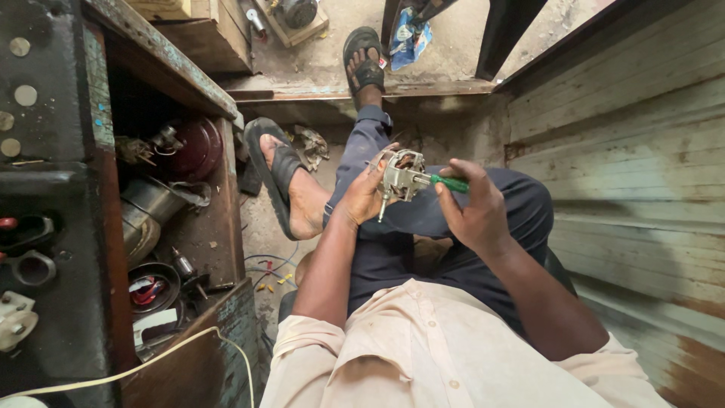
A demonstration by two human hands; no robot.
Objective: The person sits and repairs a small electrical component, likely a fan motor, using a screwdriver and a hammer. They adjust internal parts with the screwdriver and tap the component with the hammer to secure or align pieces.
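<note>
My left hand (pixel 361 198) grips a small grey metal motor assembly (pixel 398 174) with copper windings and a shaft sticking down, held above my lap. My right hand (pixel 470 209) holds a green-handled screwdriver (pixel 448 182), its tip against the right side of the motor. I sit in dark trousers and a pale shirt, one sandalled foot (pixel 285 175) crossed over my knee, the other foot (pixel 365 69) stretched out on the floor ahead.
A dark wooden shelf unit (pixel 226 219) at left holds a red round part (pixel 198 147), metal cylinders, coils and wires. A white cable (pixel 143 365) runs along the bottom left. Corrugated metal wall (pixel 634 189) at right. A blue packet (pixel 409 38) lies on the floor ahead.
</note>
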